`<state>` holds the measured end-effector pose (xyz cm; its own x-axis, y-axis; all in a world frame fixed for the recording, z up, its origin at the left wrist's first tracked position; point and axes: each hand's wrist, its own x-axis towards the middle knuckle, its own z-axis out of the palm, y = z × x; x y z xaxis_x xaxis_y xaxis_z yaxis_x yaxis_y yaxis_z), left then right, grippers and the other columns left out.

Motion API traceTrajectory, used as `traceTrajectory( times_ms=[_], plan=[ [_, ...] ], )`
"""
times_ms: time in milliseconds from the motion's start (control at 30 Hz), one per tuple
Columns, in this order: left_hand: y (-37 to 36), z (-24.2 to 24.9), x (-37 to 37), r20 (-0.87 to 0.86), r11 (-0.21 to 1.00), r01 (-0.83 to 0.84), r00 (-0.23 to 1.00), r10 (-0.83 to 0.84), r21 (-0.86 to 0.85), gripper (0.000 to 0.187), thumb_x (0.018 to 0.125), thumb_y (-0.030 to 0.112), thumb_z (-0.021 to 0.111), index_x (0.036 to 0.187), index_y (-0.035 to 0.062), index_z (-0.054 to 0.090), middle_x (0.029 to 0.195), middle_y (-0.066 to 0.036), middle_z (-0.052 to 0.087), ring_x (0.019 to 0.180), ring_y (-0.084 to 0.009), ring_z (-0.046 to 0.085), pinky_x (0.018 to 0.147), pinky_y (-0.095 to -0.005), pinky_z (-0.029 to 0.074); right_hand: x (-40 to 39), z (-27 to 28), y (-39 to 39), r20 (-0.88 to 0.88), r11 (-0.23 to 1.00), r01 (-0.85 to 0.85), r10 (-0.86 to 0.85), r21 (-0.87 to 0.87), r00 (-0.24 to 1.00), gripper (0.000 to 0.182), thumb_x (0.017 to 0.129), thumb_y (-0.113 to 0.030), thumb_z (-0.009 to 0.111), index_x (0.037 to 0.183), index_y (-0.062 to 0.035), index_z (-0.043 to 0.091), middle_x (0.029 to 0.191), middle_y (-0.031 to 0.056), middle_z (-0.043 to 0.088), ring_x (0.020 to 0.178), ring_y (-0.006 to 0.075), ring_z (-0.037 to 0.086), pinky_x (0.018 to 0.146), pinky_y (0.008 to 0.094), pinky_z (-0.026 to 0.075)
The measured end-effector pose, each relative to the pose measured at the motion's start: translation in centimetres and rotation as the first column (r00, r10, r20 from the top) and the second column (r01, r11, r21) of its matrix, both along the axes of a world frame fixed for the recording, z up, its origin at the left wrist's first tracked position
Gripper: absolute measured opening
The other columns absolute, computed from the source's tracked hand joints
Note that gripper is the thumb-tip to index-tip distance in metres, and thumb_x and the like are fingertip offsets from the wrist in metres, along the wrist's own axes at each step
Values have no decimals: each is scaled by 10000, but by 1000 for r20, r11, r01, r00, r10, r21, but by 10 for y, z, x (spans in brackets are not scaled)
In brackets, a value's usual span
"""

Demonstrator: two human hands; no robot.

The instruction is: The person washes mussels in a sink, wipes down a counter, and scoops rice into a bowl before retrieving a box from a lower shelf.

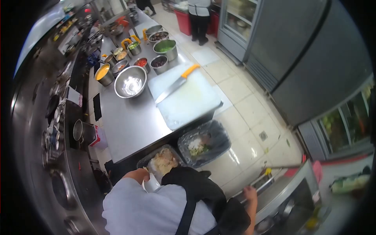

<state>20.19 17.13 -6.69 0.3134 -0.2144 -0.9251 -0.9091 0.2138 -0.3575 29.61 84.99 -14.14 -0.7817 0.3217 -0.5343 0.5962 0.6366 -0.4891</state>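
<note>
My left hand (138,176) is closed at the edge of a smooth white object (152,184), perhaps a dish, partly hidden by my grey sleeve. Just beyond it, on the floor side of the worktable, stands a bin (181,159) lined with plastic, with pale food scraps (163,161) in it. Beside that is a second lined bin (225,137) with green and white scraps (199,147). Far to the right, my right hand (250,193) has its fingers curled by a metal rail (261,182) at a counter's edge. What it grips, if anything, is too small to make out.
On the steel worktable (125,131) lie a white cutting board (203,100), an orange-handled knife (172,89), a steel bowl (130,82) and several ingredient pots (166,49). Stoves (58,192) line the left; fridges (290,43) line the right. A person (199,15) stands far back.
</note>
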Motion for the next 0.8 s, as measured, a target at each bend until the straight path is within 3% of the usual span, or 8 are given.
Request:
traceTrajectory(
  times_ms=[67,100,233,433,533,567,700,800],
  plan=[
    [33,-51,-44,-21,664,689,699,-715,290,402,810,30,473,1182,-88,569,1039,-244,686,879,-300,724,832,-432,580,-15,2,8,152,838,343,-307,-424,939,312,826,-244,676,1004,11,700,893,199,708,877,315,697,812,401,538],
    [54,-42,-59,-227,327,944,325,-918,28,311,691,91,669,980,173,751,1093,-163,697,1018,-258,688,859,-378,529,-11,-28,22,119,858,265,-237,-440,964,285,847,-237,662,990,6,702,834,162,700,836,279,697,764,394,546],
    [71,-129,-81,-246,810,572,773,-585,-128,317,705,96,676,1015,120,743,1055,-126,717,1004,-218,691,817,-362,531,-99,-76,91,45,916,9,9,-401,999,251,873,-226,644,967,-1,702,761,112,682,766,228,691,680,377,549],
    [205,-90,-111,-233,732,666,742,-629,144,365,786,27,574,1147,-15,607,993,-175,689,796,-313,710,687,-438,592,-225,-111,253,125,913,-384,400,-137,908,223,885,-212,630,941,-8,699,718,74,653,681,183,674,569,349,535],
    [273,-129,-93,-562,665,714,650,-511,221,286,724,82,661,1009,53,658,908,-122,697,781,-259,700,659,-404,542,-377,-34,331,164,937,181,-136,-300,977,215,874,-214,618,866,-8,678,662,84,629,528,173,635,433,317,478],
    [265,-119,-64,-818,583,781,476,-323,224,212,658,114,726,868,93,704,848,-85,698,757,-226,693,629,-370,503,-430,-43,372,81,970,-213,223,-116,971,199,892,-192,600,867,-3,660,632,76,607,506,174,620,430,313,473],
    [337,-118,-54,-515,726,545,801,-305,419,493,748,172,726,1218,86,605,1062,-111,694,945,-212,675,790,-414,543,-603,28,392,-225,947,81,-156,-311,962,152,914,-144,565,989,-21,615,725,54,595,567,144,585,476,279,471],
    [379,-91,-96,-384,855,408,881,-277,321,220,673,156,726,890,139,699,822,-83,671,680,-249,652,603,-347,464,-688,49,360,-173,840,224,-348,-494,922,158,927,-133,550,1045,-35,584,772,50,609,609,149,598,503,284,481]
  ],
)
